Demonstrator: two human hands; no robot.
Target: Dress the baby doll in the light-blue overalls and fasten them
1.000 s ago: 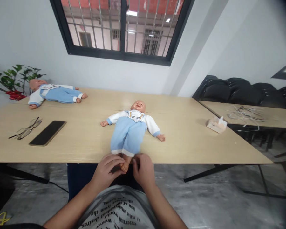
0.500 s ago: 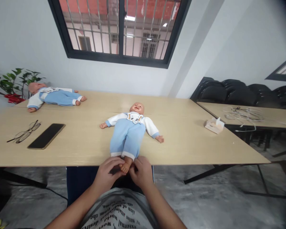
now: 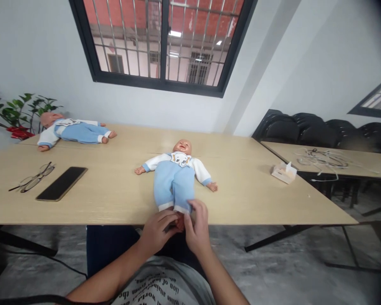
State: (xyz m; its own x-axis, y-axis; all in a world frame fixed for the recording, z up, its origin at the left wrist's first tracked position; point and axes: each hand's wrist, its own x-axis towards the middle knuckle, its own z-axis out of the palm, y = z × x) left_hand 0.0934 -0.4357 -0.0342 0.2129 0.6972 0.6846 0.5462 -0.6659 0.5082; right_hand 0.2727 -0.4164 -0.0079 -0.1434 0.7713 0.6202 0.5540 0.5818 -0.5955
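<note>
Bald plastic baby doll in a pale-blue and white cloth suit (image 3: pixel 174 182), face up, feet at the near edge of the pale wooden worktop (image 3: pixel 238 192). The left hand (image 3: pixel 158 228) closes on a foot; the right hand (image 3: pixel 198 224) is at a trouser cuff, whether pinching cannot be told. Toward the left edge: flat black phone (image 3: pixel 62 183), thin-framed glasses (image 3: pixel 38 177). By the right edge: white tissue box (image 3: pixel 284 173). Far left corner: similarly dressed second doll (image 3: pixel 79 131).

Left forearm (image 3: pixel 114 271), right forearm (image 3: pixel 224 273) converge at near edge of desk (image 3: pixel 257 212). Left hand (image 3: pixel 156 233) turned inward, fingers (image 3: pixel 167 215) curled; right hand (image 3: pixel 198 228) close beside, fingers bent, thumb (image 3: pixel 189 225) apart.
</note>
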